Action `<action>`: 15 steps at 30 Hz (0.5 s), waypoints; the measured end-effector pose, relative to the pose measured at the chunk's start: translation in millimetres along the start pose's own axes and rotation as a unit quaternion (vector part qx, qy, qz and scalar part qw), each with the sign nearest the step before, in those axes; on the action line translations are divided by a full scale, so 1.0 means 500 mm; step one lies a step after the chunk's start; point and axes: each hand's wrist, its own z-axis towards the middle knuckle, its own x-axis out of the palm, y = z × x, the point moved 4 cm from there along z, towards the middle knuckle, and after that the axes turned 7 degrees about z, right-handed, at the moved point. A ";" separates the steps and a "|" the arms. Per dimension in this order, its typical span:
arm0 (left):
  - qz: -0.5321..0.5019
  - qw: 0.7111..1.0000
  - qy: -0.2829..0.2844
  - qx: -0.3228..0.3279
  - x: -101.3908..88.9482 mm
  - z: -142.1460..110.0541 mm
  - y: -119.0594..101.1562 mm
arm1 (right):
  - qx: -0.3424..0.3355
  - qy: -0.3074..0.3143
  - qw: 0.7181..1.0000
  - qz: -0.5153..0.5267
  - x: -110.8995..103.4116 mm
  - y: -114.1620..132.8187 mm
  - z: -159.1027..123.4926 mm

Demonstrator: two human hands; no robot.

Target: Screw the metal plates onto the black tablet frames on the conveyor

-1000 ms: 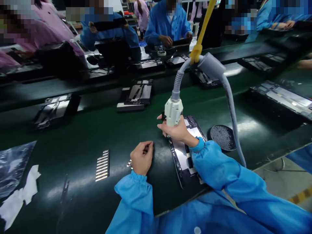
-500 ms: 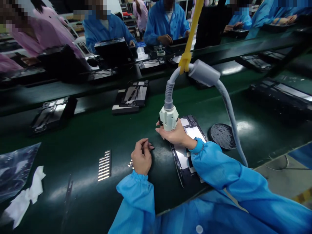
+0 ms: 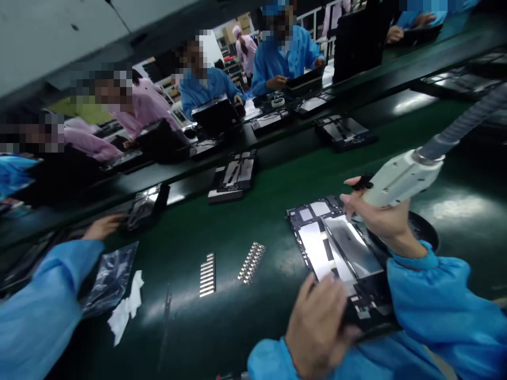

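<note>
Tablet frame (image 3: 336, 248): lying on the green conveyor worktop (image 3: 237, 338), its metal plates showing upward.
Right hand (image 3: 380, 216): closing around a white power screwdriver (image 3: 400, 179), holding it just above the frame.
Left hand (image 3: 317, 332): curling over the frame's lower edge, gripping it.
Nearby: metal strips (image 3: 208, 274) are lying beside a plastic bag (image 3: 111, 279); a co-worker's hand (image 3: 103, 227) is reaching in further left.

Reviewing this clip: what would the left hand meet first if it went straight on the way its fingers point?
The metal tablet frame: the left hand sits at its near edge, fingertips pointing across its silver panel. Whether they already touch is unclear.
</note>
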 end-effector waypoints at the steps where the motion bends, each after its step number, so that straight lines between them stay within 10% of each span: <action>1: 0.020 0.999 0.006 0.046 0.016 -0.004 -0.024 | 0.004 -0.012 1.000 0.000 -0.012 -0.010 0.001; 5: 0.085 0.993 0.013 0.077 0.050 0.000 0.012 | 0.031 -0.027 0.999 -0.010 -0.030 -0.036 -0.006; 10: 0.159 0.985 0.032 0.063 0.069 0.138 0.263 | 0.030 0.035 0.999 -0.005 -0.002 -0.071 -0.019; 15: 0.258 0.936 0.177 -0.163 0.101 0.314 0.493 | -0.007 0.107 0.994 -0.026 0.030 -0.100 -0.030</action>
